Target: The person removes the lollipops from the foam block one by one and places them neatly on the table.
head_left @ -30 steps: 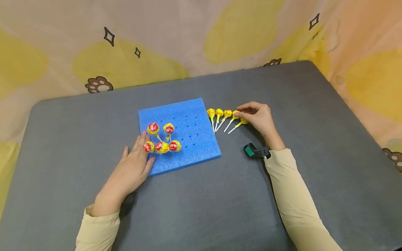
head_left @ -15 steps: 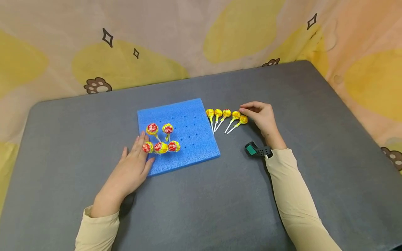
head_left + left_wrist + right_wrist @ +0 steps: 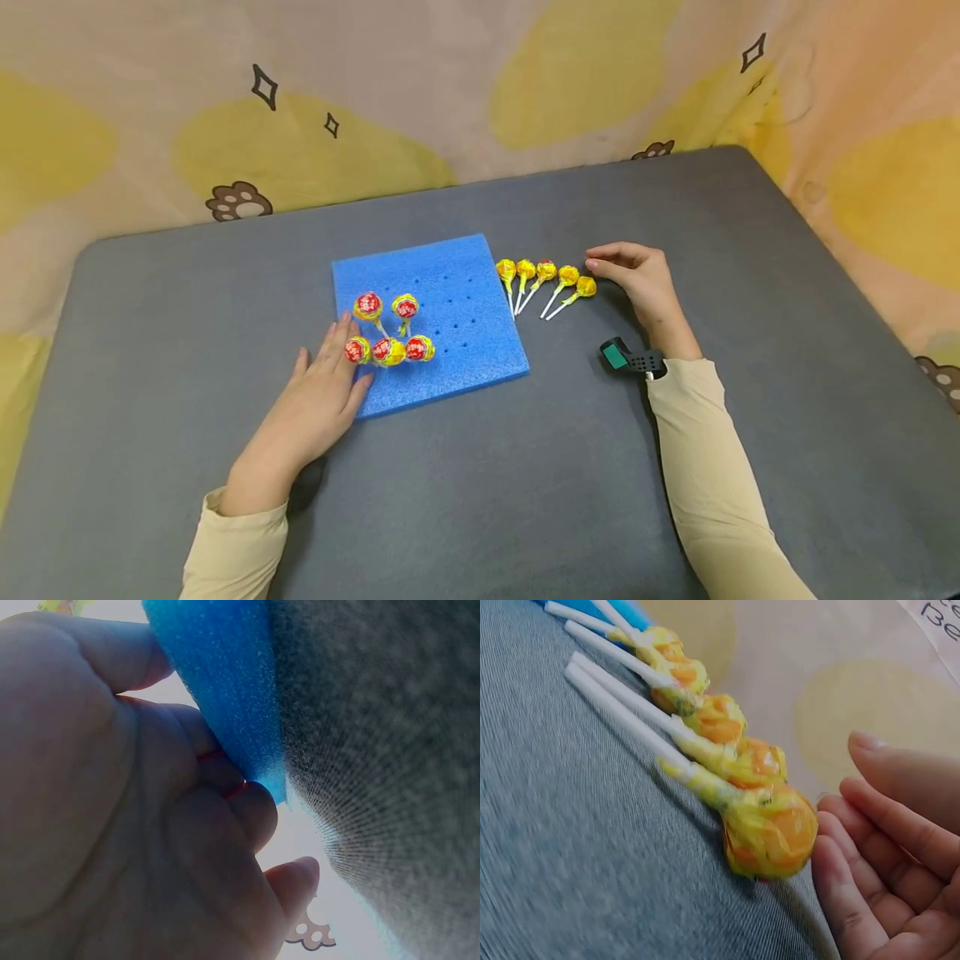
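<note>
Lollipops (image 3: pixel 547 271) – five lie loose on the table (image 3: pixel 480 500), beside the right edge of the foam board (image 3: pixel 435 317). I expect them light and hard, the wrapper slightly slippery, so the stick (image 3: pixel 630 720) should give better hold. My right hand (image 3: pixel 641 279), fingers apart, holds nothing – just beside the rightmost lollipop (image 3: pixel 772 832). My left hand (image 3: pixel 318 400) rests at the board's left edge, fingers extended.

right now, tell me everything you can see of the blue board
The blue board is a thick, flat, four-sided slab that looks like speckled foam. It lies flat on the gray table, turned slightly, with small dark holes visible on top. Five wrapped lollipops stand on sticks in its left part. The left hand touches its left side. Loose lollipops lie by its right edge; whether any touches it is unclear.
</note>
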Available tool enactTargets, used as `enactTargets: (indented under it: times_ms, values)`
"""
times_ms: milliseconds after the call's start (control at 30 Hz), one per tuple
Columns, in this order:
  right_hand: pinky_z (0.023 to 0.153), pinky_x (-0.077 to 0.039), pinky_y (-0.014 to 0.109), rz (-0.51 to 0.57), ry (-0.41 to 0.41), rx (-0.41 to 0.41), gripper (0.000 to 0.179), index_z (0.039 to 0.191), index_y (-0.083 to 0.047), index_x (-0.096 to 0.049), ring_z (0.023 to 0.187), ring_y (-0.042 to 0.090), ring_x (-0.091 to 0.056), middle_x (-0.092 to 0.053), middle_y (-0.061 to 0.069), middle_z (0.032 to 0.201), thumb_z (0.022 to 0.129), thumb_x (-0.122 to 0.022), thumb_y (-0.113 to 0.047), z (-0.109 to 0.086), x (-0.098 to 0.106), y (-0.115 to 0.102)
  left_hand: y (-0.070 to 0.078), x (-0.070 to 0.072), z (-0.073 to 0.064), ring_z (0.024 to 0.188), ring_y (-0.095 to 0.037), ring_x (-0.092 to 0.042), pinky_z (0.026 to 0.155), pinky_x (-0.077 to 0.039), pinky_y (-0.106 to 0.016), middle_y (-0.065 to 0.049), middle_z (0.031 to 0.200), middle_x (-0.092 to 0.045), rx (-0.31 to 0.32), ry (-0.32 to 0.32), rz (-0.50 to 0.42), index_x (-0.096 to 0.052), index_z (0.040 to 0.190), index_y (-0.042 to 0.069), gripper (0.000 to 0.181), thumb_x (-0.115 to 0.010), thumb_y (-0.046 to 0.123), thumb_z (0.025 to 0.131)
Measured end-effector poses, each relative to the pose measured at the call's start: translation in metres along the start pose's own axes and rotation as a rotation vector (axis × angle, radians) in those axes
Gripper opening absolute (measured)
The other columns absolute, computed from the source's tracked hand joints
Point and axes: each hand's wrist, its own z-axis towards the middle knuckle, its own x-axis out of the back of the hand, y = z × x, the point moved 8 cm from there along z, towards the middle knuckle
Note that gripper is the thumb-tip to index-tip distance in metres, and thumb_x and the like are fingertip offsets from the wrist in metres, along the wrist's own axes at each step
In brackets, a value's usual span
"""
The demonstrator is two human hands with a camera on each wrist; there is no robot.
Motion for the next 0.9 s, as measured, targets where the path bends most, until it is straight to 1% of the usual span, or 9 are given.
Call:
enactTargets:
  times_ms: [167,300,400,500,600,700,800,900]
  values:
    - [0.074,-0.052,0.022,0.106,-0.003,0.055,0.013,0.093,0.001,-0.074,0.078,0.013,-0.066,-0.072,0.001,0.085,0.081,-0.071,0.005,-0.002,-0.005,-0.011,0.001,0.0,0.0,0.143,-0.039,-0.008,0.107,-0.008,-0.065,-0.02,0.157,-0.002,-0.011,0.003,-0.001,-0.015,0.149,-0.008,0.067,-0.047,0.024,0.098]
    - [0.076,-0.052,0.024,0.134,-0.03,0.087,0.014,0.095,0.004,-0.073,0.082,0.015,-0.067,-0.072,0.003,0.087,0.081,-0.071,0.005,-0.005,-0.013,-0.021,0.0,-0.001,0.0,0.143,-0.039,-0.008,0.107,-0.008,-0.065,-0.021,0.157,-0.003,-0.002,-0.002,0.004,-0.014,0.149,-0.007,0.069,-0.048,0.024,0.098]
    - [0.075,-0.053,0.026,0.131,-0.056,0.1,0.015,0.097,0.006,-0.072,0.082,0.018,-0.067,-0.072,0.005,0.088,0.082,-0.07,0.005,-0.009,-0.022,-0.03,-0.001,-0.001,0.001,0.143,-0.038,-0.008,0.107,-0.009,-0.065,-0.02,0.157,-0.003,0.003,-0.008,0.007,-0.011,0.149,-0.006,0.07,-0.047,0.025,0.098]
    - [0.074,-0.054,0.027,0.117,-0.099,0.109,0.015,0.097,0.007,-0.071,0.081,0.018,-0.068,-0.072,0.005,0.088,0.082,-0.07,0.006,-0.013,-0.036,-0.038,-0.001,-0.002,0.001,0.143,-0.037,-0.007,0.108,-0.008,-0.064,-0.02,0.157,-0.002,0.008,-0.015,0.008,-0.01,0.15,-0.006,0.07,-0.046,0.026,0.099]
    - [0.074,-0.054,0.026,0.102,-0.158,0.113,0.015,0.097,0.005,-0.072,0.081,0.015,-0.068,-0.072,0.002,0.089,0.081,-0.071,0.006,-0.017,-0.051,-0.042,-0.001,-0.002,0.001,0.143,-0.036,-0.006,0.108,-0.008,-0.064,-0.018,0.158,-0.002,0.01,-0.018,0.007,-0.011,0.15,-0.005,0.069,-0.046,0.026,0.099]
    - [0.075,-0.054,0.026,0.104,-0.225,0.11,0.017,0.096,0.003,-0.073,0.083,0.015,-0.068,-0.072,0.005,0.091,0.081,-0.071,0.008,-0.021,-0.069,-0.044,-0.001,-0.003,0.001,0.144,-0.035,-0.005,0.108,-0.008,-0.063,-0.017,0.158,-0.001,0.012,-0.021,0.006,-0.013,0.15,-0.005,0.069,-0.046,0.027,0.099]
    - [0.074,-0.054,0.026,0.103,-0.275,0.09,0.018,0.097,0.005,-0.072,0.082,0.015,-0.068,-0.071,0.006,0.092,0.08,-0.07,0.01,-0.026,-0.087,-0.044,-0.001,-0.003,0.001,0.144,-0.035,-0.004,0.109,-0.007,-0.063,-0.017,0.158,0.0,0.021,-0.027,0.009,-0.013,0.15,-0.005,0.069,-0.046,0.028,0.099]
    - [0.074,-0.054,0.025,0.093,-0.313,0.046,0.019,0.099,0.01,-0.069,0.081,0.014,-0.068,-0.071,0.006,0.091,0.08,-0.07,0.01,-0.031,-0.105,-0.041,-0.001,-0.002,0.0,0.144,-0.035,-0.004,0.109,-0.007,-0.062,-0.017,0.158,-0.001,0.026,-0.029,0.011,-0.012,0.15,-0.005,0.069,-0.046,0.027,0.099]
